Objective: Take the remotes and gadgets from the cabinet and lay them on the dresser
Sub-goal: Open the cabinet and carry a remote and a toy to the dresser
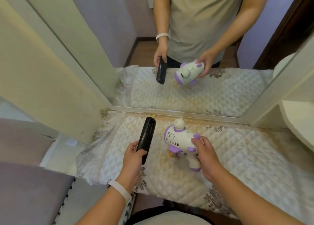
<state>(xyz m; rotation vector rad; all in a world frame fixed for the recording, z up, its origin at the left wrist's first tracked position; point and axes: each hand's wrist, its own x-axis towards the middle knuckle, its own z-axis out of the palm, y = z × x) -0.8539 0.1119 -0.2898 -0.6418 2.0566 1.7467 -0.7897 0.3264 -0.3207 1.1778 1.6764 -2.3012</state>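
Surface: quilted bench cover (246, 150) beneath both hands.
Left hand (131, 154): black remote (146, 136) gripped above cover.
Right hand (206, 155): purple-white gadget (180, 139) gripped, low over cover.
Risk: gadget toppled by soft quilting on release.

Remote (146, 138): glossy black throughout. Gadget (180, 139), at 3 o'clock of the remote: white body; purple ring, fins and handle base; rows of dark dots and slots on its side. Dresser cover (237, 156): cream-white, diamond quilting, brown floral border, yellowish staining near centre. Wristband (119, 190), at 7 o'clock: white. Mirror frame (76, 58): cream. Reflected wall (110, 20), at 11 o'clock: lavender. Reflected shirt (203, 20): beige, plain.
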